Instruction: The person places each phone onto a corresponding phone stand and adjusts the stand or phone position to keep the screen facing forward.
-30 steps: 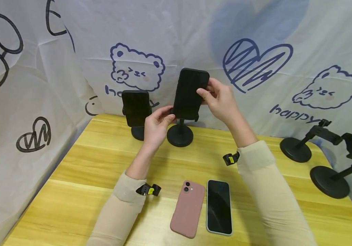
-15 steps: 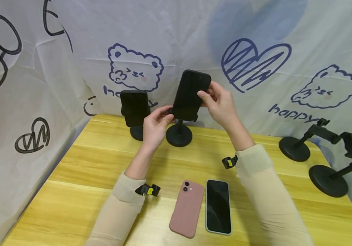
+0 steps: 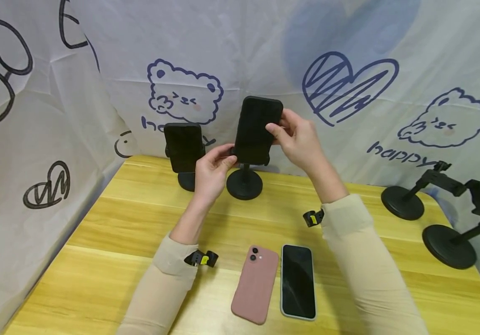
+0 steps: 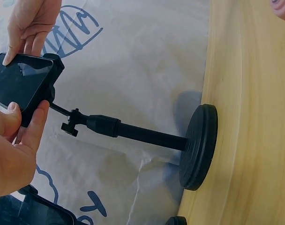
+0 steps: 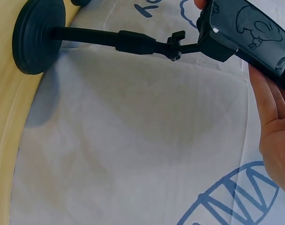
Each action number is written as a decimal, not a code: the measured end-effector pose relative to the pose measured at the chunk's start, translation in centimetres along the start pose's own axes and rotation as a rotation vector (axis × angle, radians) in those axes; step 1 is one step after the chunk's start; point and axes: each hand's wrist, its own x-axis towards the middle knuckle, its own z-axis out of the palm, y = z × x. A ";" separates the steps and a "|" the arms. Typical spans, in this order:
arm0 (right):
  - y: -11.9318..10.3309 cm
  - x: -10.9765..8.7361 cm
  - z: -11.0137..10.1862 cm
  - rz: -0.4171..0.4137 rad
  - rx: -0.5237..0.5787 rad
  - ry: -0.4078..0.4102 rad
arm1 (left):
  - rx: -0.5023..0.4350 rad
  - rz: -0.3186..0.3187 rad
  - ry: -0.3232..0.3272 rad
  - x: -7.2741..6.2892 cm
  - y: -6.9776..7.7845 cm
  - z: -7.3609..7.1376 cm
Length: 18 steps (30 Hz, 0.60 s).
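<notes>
Phone (image 3: 258,130), black, held up with its lower end in the clamp (image 5: 218,46) of a round-base stand (image 3: 245,184), leaning slightly right in the head view. Left hand (image 3: 212,174) pinches the lower left edge, right hand (image 3: 300,139) grips the upper right edge, thumb on the screen, fingers behind. Second phone (image 3: 184,148) sits on another stand just left; pink phone (image 3: 255,284) and pale-rimmed phone (image 3: 298,282) lie side by side on the table (image 3: 118,223).
</notes>
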 end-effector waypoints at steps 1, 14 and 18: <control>0.0 0.0 0.0 -0.005 -0.008 -0.002 | 0.002 0.002 -0.001 0.0 0.0 0.0; 0.5 -0.5 0.4 -0.004 0.049 0.009 | -0.006 0.012 0.017 -0.2 0.0 -0.1; 0.8 -0.8 0.6 -0.011 0.059 0.027 | -0.028 0.005 0.016 -0.2 0.0 0.0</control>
